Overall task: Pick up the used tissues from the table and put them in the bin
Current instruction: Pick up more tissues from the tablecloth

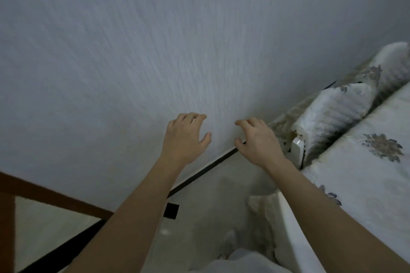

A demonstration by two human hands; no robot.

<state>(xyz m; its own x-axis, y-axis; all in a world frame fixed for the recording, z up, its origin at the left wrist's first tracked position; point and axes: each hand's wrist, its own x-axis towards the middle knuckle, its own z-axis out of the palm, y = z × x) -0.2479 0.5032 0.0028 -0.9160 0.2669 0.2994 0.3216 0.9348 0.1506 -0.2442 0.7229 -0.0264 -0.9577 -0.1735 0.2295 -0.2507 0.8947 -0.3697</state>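
Head view: my left hand point(185, 134) and right hand point(255, 139) are both raised in front of the wall point(155, 40), fingers spread and loosely curled, holding nothing. No tissues, table or bin anywhere in frame, so I can't tell where they are. Frame is motion-blurred.

Risk, as I judge it: I'm facing the wall with nothing to aim at, so reaching now means grabbing blind; I need to turn and find the table first.

Right of the wall, the bed point(366, 162) with patterned pillows point(337, 113) crowds that side. Below the wall, the dark skirting strip point(199, 175) and pale floor point(199, 217). Left of the wall's base, a brown wooden frame point(55, 195). Narrow gap between bed and frame; could bump either when turning.
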